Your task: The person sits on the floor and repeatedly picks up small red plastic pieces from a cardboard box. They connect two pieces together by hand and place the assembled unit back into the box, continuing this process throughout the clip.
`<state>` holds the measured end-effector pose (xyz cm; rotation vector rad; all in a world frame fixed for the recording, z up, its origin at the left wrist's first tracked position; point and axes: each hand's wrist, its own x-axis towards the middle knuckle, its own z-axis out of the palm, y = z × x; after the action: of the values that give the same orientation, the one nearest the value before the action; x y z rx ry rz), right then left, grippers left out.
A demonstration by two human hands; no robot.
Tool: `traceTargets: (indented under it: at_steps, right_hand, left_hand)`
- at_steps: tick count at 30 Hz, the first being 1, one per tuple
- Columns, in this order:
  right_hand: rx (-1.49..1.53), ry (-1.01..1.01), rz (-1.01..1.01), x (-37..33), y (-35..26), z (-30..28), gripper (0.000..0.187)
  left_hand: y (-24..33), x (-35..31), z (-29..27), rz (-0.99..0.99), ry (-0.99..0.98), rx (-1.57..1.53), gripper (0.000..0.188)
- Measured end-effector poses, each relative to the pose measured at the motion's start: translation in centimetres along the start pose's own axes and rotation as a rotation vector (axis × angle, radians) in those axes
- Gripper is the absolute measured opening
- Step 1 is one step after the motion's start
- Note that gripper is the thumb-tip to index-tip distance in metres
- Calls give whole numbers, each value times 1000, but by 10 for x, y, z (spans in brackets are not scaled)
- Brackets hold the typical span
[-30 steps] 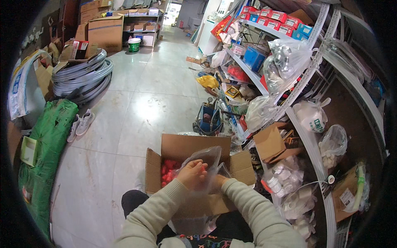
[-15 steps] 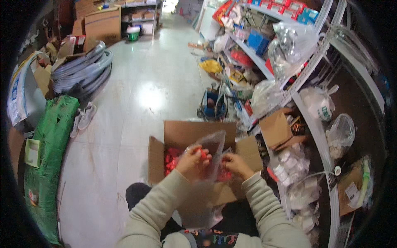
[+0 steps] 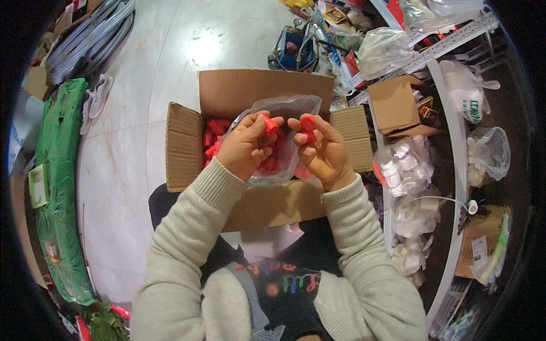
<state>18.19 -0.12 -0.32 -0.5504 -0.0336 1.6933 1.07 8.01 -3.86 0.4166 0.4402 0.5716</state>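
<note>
Between thumb and fingers, my left hand [image 3: 244,146] grips a small red plastic fitting [image 3: 270,124] shaped like a short tube. My right hand [image 3: 329,152] holds one or two similar red pieces [image 3: 307,128] in its fingertips, palm turned partly up. Both hands are above an open cardboard box [image 3: 261,86], the two held parts a short gap from each other. A clear plastic bag [image 3: 296,105] lies open in the box beneath my hands, with red pieces inside it. More loose red fittings [image 3: 214,135] fill the box's left side. My hands hide part of the contents.
On the right, a shelf rack [image 3: 446,119] holds bags of white fittings [image 3: 401,167] and a small open carton [image 3: 393,108]. A blue tool bag [image 3: 293,50] stands beyond the box. To the left lie a long green wrapped bundle [image 3: 62,187], shoes [image 3: 96,102] and coiled grey hose [image 3: 91,42].
My view has tilted down toward the box. The right hand has come up out of the bag area with red pieces showing in its fingers. The bag has sunk lower into the box.
</note>
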Motion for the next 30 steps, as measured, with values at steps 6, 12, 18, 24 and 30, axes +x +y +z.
traceTargets:
  at_steps: [6,12,18,24,30]
  right_hand:
    - [-576,14,-192,3,4,-3,22]
    - [-867,31,-345,-5,10,7,25]
    - [-1295,115,-601,-6,9,-5,22]
    - [-1509,74,-804,-9,8,1,20]
    - [-1693,13,-1040,-7,9,-6,26]
  left_hand:
    - [-1,4,5,38,58,35,24]
    - [-7,14,4,38,-6,-44,20]
    - [-11,15,14,41,-16,10,24]
    - [-16,15,11,38,-43,62,27]
    - [-16,14,11,43,29,222,23]
